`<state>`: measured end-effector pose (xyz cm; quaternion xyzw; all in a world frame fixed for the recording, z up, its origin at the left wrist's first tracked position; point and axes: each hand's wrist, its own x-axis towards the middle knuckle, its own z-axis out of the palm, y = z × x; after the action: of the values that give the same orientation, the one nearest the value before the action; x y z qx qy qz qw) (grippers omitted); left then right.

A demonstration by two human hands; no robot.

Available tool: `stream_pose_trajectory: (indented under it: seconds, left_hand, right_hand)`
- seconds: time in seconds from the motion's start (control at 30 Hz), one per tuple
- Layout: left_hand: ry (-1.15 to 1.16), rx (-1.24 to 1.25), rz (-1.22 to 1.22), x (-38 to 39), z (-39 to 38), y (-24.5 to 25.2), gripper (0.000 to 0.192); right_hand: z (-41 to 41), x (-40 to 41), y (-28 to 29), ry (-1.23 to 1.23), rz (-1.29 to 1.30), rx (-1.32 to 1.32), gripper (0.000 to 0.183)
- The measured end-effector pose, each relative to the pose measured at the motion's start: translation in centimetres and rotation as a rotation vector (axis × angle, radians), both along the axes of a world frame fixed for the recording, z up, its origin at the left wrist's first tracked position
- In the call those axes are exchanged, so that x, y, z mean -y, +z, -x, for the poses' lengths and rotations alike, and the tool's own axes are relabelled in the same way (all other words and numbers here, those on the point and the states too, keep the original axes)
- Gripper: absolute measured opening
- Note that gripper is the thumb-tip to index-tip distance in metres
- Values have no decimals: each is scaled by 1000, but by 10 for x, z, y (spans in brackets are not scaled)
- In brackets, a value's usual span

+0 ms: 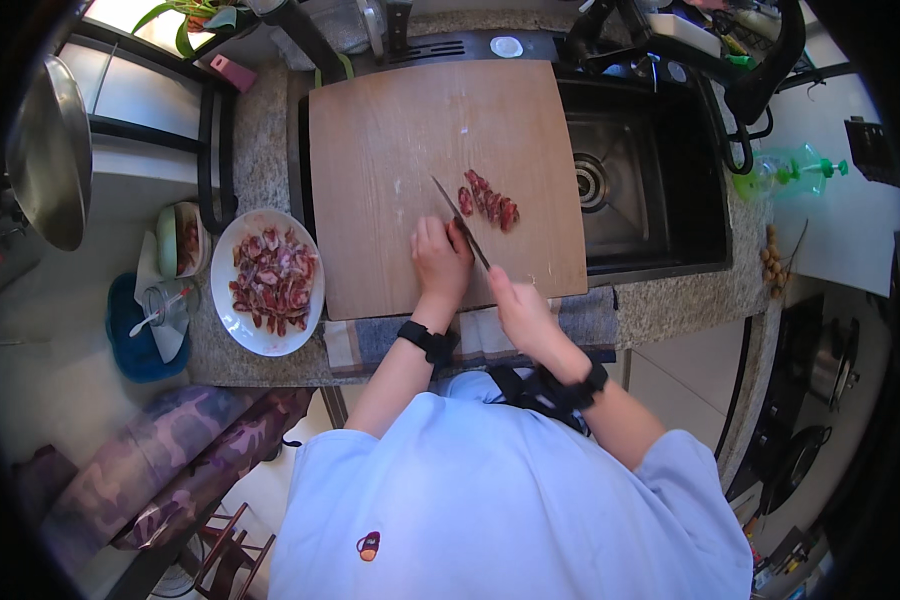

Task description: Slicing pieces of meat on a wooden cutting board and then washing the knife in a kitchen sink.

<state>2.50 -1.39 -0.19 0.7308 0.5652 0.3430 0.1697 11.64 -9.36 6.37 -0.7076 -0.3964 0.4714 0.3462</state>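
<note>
A wooden cutting board [390, 142] lies over the left part of the sink. My left hand [441, 259] rests on it with the fingers closed on a short dark-red piece of cured sausage [458, 237]. My right hand [523, 307] grips a kitchen knife [461, 223], its blade slanting up and left against the sausage piece beside my left fingers. Just right of the blade lie several sausage slices [493, 202], most overlapping in a row, one apart. Left of the board stands a white oval plate [221, 300] heaped with sliced sausage [274, 277].
The black sink basin [630, 195] opens right of the board, with a faucet part above. A folded checked cloth [476, 337] lies under the board's near edge. At left are a small green bowl [166, 244], a glass jar [166, 300] and a blue tray [124, 337].
</note>
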Motion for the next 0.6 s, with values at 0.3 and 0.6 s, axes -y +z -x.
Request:
stream_pose_trajectory:
  seconds: [0.3, 0.6]
  left_hand:
    - [8, 1, 7, 1, 0, 0, 10]
    - [58, -42, 6, -1, 0, -2, 11]
  right_hand:
    - [8, -4, 0, 20, 80, 128, 68]
    - [4, 25, 1, -19, 57, 26, 65]
